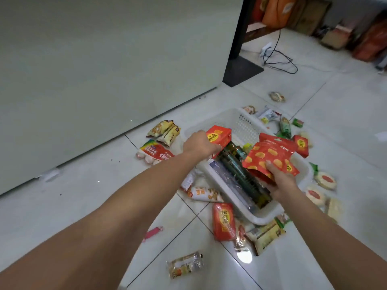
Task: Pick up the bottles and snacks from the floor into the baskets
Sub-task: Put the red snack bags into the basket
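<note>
Red packet [219,136] gripped in left hand [199,145], red pouch [270,156] in right hand [281,183], both directly above white basket [264,219].

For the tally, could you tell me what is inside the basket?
Green bottles and a clear bottle lie in the basket; the red pouch in the right hand hides part of it.
</note>
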